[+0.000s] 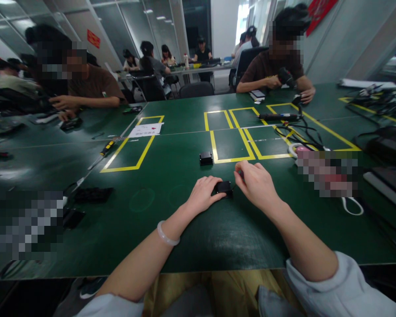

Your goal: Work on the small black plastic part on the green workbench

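My left hand (203, 193) rests on the green table (171, 229) with its fingers curled around a small black box-shaped part (223, 188). My right hand (257, 182) is closed in a pinch just right of that part, its fingertips at the part's right edge; what it pinches is too small to make out. A second small black part (206, 158) lies a little farther away, beside a yellow tape square (231, 145).
A screwdriver with a yellow and black handle (105, 149) and a black tray (93, 194) lie to the left. A paper sheet (145, 130) sits in another yellow outline. Cables (297, 132) run on the right. Other people work across the table.
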`<state>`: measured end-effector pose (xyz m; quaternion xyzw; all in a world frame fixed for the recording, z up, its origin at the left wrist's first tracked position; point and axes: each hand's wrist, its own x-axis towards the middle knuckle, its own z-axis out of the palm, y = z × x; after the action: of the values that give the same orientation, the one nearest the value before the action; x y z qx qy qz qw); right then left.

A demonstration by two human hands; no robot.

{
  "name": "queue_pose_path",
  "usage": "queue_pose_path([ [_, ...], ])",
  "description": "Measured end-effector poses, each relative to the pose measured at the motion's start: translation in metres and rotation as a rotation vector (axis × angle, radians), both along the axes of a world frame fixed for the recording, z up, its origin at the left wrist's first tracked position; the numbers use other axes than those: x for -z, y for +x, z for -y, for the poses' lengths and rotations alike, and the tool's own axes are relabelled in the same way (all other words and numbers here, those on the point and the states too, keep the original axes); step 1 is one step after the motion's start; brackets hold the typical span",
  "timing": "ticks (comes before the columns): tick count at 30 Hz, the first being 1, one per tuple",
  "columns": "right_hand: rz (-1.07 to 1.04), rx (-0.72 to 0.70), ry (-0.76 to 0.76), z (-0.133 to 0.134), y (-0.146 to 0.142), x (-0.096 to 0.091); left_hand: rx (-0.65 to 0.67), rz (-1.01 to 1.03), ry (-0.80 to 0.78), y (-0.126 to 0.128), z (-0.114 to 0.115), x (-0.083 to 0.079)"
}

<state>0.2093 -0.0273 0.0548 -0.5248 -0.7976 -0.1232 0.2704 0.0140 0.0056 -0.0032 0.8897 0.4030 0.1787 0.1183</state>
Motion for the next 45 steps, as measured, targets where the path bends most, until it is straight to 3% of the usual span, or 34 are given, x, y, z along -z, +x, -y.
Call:
queue_pose_path([
  [45, -0.064, 0.027, 0.034, -0.0003, -0.0012, 0.002, 0.003, -0.004, 0.019, 0.0003, -0.0003, 0.0008],
])
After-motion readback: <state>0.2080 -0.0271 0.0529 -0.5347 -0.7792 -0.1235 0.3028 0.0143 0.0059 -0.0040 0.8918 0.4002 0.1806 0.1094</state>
